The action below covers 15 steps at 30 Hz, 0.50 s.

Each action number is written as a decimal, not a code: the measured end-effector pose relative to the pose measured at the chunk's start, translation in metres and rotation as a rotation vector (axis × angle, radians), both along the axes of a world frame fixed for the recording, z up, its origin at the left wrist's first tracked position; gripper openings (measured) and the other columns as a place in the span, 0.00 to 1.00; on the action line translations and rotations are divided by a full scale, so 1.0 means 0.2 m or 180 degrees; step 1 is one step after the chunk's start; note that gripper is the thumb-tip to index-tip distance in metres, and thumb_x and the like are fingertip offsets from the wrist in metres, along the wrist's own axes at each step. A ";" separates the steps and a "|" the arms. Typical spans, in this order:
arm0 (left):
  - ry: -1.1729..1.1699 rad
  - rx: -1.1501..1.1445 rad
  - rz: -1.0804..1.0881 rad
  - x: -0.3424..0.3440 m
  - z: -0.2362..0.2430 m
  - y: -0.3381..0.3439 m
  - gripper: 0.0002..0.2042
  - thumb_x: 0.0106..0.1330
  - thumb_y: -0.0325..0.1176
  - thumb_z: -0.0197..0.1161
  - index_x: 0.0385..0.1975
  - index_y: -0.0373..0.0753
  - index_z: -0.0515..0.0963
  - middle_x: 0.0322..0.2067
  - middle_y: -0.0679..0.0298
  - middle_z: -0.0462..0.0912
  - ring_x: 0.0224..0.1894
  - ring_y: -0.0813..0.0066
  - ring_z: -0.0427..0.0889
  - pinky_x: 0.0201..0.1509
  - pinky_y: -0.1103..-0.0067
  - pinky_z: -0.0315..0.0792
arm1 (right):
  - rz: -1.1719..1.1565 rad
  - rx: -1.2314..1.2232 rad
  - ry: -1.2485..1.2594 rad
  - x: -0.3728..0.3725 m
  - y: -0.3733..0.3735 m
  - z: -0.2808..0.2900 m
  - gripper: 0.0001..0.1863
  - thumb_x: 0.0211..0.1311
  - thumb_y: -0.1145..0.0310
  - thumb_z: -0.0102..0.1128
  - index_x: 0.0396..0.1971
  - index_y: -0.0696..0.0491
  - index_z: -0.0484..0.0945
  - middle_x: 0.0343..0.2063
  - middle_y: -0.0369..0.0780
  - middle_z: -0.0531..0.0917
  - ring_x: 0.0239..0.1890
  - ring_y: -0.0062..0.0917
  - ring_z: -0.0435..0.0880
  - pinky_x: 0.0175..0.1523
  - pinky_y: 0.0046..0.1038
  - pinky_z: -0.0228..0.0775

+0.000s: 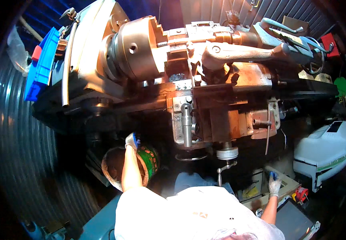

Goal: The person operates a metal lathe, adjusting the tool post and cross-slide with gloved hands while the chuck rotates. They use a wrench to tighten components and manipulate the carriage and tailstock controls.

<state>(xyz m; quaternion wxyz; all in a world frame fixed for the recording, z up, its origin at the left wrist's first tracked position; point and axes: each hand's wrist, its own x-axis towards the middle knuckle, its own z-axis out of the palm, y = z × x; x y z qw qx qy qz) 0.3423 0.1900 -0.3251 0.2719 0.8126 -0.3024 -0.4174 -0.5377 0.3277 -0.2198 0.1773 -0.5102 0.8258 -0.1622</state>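
Observation:
My left hand [131,141], in a white glove with blue on the palm side, reaches out above a round bin [108,161] with a green band. It is close below the dark front of a metal lathe [231,76]; its fingers are mostly hidden. My right hand [274,185], in a matching glove, is down at the right by a beige open box or drawer [288,184]. Its blue fingertips are small and dark, and whether they grip anything cannot be made out. The lathe's chuck [137,49] and its lever handle [241,56] are beyond both hands.
A crank handle [220,172] sticks out from the lathe toward my body. A blue plastic tray [43,66] stands at the far left. At right are a white machine casing [325,150], a red item [300,194] and a dark flat panel [293,218].

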 end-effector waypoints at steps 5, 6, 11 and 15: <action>0.0819 -0.0127 0.0878 -0.10 0.03 -0.05 0.11 0.61 0.42 0.59 0.19 0.47 0.75 0.16 0.67 0.72 0.14 0.73 0.69 0.18 0.75 0.64 | -0.0433 0.0162 -0.0884 0.34 0.05 0.17 0.12 0.65 0.67 0.59 0.38 0.61 0.81 0.32 0.41 0.85 0.35 0.24 0.81 0.44 0.30 0.72; 0.0613 -0.0207 0.0499 -0.06 0.00 -0.03 0.11 0.61 0.42 0.59 0.20 0.46 0.75 0.16 0.67 0.73 0.14 0.73 0.69 0.18 0.75 0.64 | -0.0320 0.0208 -0.0858 0.38 0.03 0.14 0.11 0.65 0.68 0.59 0.39 0.61 0.81 0.31 0.40 0.85 0.34 0.21 0.80 0.43 0.28 0.73; 0.1469 0.0150 0.1855 -0.30 0.24 -0.17 0.12 0.59 0.44 0.63 0.20 0.45 0.76 0.16 0.68 0.73 0.13 0.76 0.68 0.17 0.77 0.63 | -0.0219 0.0210 -0.1335 0.82 -0.09 0.31 0.11 0.62 0.70 0.59 0.40 0.60 0.83 0.31 0.40 0.86 0.33 0.22 0.82 0.43 0.26 0.74; -0.0144 -0.0540 0.0095 -0.17 0.08 0.02 0.07 0.54 0.37 0.65 0.26 0.43 0.77 0.21 0.62 0.79 0.20 0.63 0.77 0.23 0.71 0.71 | -0.0306 0.0491 -0.1805 1.16 -0.24 0.55 0.11 0.63 0.71 0.56 0.41 0.60 0.83 0.33 0.40 0.86 0.34 0.20 0.82 0.43 0.25 0.75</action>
